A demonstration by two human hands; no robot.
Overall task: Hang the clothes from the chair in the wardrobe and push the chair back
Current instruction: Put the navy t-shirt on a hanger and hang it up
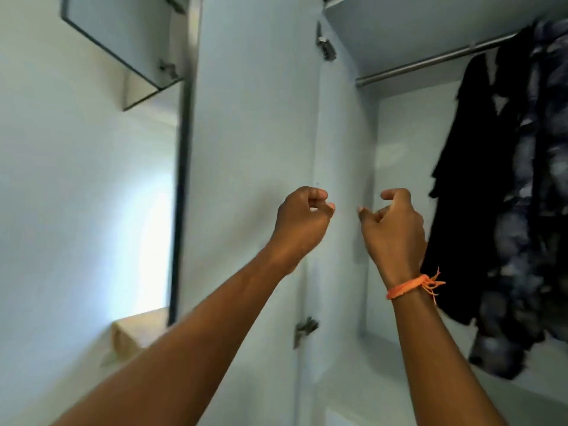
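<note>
Both my hands are raised in front of the open white wardrobe. My left hand is curled into a loose fist with thumb against forefinger and holds nothing. My right hand, with an orange thread at the wrist, has loosely bent fingers and is empty too. To the right, a black garment and a dark patterned garment hang from the metal rail. The right hand is just left of the black garment, not touching it. The chair is out of view.
The wardrobe's white door stands open straight ahead, with hinges on its edge. An upper cabinet door hangs open at top left. A dark vertical frame runs beside it. Something beige sits low on the left.
</note>
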